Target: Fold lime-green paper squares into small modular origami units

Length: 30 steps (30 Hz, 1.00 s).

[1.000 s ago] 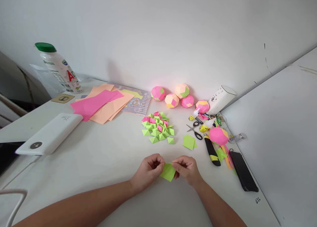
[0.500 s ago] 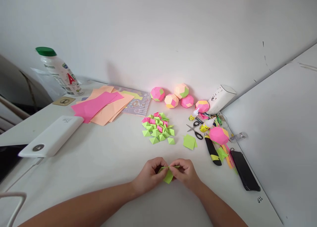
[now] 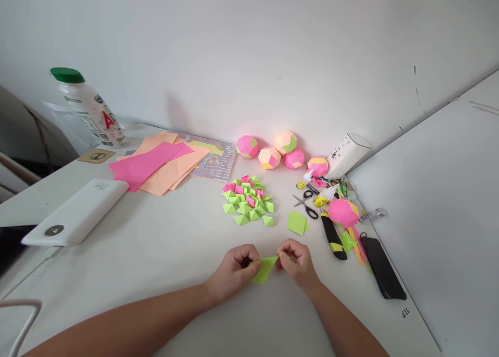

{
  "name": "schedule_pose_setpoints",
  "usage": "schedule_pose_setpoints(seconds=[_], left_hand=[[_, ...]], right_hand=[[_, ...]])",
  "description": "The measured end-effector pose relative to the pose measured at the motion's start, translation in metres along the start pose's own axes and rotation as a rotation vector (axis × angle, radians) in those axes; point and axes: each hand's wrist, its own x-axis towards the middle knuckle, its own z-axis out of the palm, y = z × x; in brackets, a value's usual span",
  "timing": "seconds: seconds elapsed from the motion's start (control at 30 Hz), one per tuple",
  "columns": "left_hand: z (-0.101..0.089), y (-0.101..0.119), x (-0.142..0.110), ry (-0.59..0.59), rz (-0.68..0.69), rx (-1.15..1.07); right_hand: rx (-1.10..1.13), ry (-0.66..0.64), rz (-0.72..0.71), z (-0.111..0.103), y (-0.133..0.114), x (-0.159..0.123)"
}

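Between my two hands, low over the white table, is a small sheet of green paper. My left hand pinches its left side between thumb and fingers. My right hand pinches the upper right corner. Parts of the paper are hidden behind the left fingers. Beyond the hands lies a pile of folded green and pink paper pieces. To the right of that pile rest a few flat green paper squares.
Scissors, glue bottles, a utility knife and a black phone-like case lie at the right. Several paper balls line the wall. Paper sheets, a power bank and a bottle stand left.
My right hand has moved slightly right and up, away from the left. More of the green paper shows between them. The camera view has shifted a little.
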Motion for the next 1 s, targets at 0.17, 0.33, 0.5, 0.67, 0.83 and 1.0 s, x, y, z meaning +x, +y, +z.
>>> schedule_pose_setpoints(seconds=[0.17, 0.33, 0.5, 0.67, 0.83, 1.0], left_hand=[[0.0, -0.002, 0.0, 0.019, -0.11, -0.06], [0.003, 0.002, 0.0, -0.013, -0.129, -0.088], [0.004, 0.01, -0.001, 0.013, -0.103, -0.085], [0.005, 0.011, 0.0, 0.088, -0.047, -0.123], [0.003, 0.007, 0.002, 0.131, -0.03, -0.175], [0.002, 0.0, 0.002, 0.08, -0.047, -0.186]], right_hand=[[0.131, 0.049, -0.026, -0.002, 0.0, 0.001], [0.096, -0.151, 0.05, 0.01, 0.004, -0.004], [0.067, -0.113, 0.063, 0.009, 0.008, -0.004], [0.029, -0.123, 0.091, 0.008, 0.009, -0.002], [0.106, -0.154, 0.12, 0.009, 0.002, -0.002], [0.131, -0.131, 0.129, 0.009, 0.002, -0.001]])
